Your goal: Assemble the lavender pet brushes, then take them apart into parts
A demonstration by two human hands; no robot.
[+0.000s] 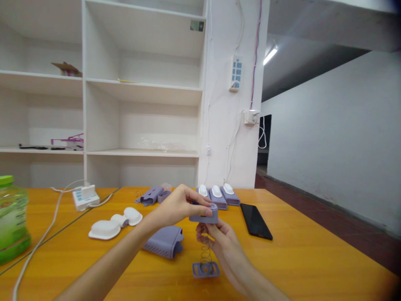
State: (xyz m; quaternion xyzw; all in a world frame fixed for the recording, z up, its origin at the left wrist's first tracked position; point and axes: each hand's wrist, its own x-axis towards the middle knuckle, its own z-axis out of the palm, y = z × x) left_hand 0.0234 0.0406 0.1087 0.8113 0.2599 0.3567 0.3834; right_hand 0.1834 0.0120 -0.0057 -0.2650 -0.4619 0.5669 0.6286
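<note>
Orange table (pixel 313 259), white shelves (pixel 140 90); both hands' grip closed on purple part (pixel 204 216).

— What is the left hand (pixel 178 207) doing?
— It is reaching in from the lower left, forearm stretched across, fingers and thumb pinching together at the tips.
— And the right hand (pixel 224 238)?
— It is coming up from the bottom edge, palm facing up, fingers curling loosely just under the left fingertips, the two hands nearly touching.
</note>
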